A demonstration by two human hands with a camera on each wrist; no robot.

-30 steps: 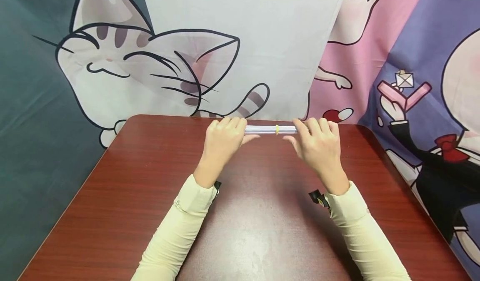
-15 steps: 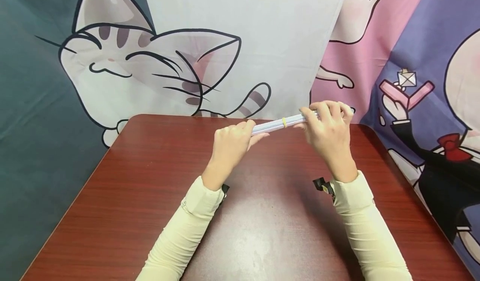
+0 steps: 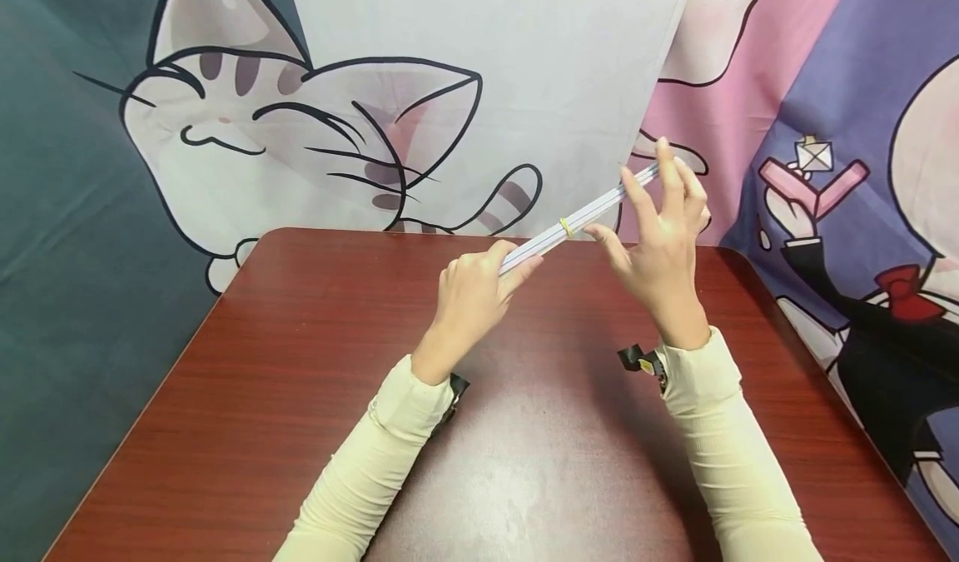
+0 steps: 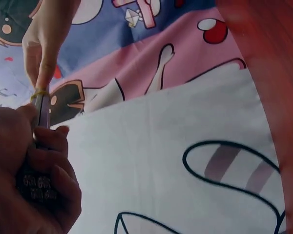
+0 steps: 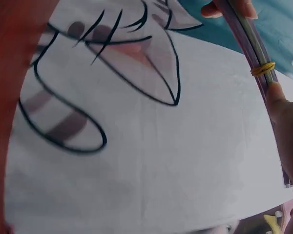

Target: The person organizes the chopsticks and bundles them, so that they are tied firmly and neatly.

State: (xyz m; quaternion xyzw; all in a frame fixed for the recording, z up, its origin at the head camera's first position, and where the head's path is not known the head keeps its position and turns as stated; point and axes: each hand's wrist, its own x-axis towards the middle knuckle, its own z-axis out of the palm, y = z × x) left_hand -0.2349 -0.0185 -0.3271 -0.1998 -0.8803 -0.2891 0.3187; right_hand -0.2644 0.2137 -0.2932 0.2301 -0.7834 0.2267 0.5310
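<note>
A bundle of long, thin pale sticks (image 3: 534,245) slants up to the right over the table's far edge in the head view. A yellow rubber band (image 3: 567,227) ties it near the middle. My left hand (image 3: 470,294) grips the lower end, thumb laid along the bundle. In the left wrist view a dark face with pale square marks (image 4: 38,187) shows inside the curled left fingers. My right hand (image 3: 665,250) is at the upper part, its fingers stretched and spread. Its thumb (image 5: 277,97) touches the bundle just beside the band in the right wrist view.
Below the hands lies a reddish-brown wooden table (image 3: 315,354) with rounded far corners. Cloth with cartoon animals (image 3: 562,62) hangs behind it and along the sides. Small black devices (image 3: 646,365) are strapped at both cuffs.
The bundle has tilted from level to steeply slanting, its right end rising. My right hand has gone up and its fingers have straightened. The left hand has shifted slightly right, still gripping.
</note>
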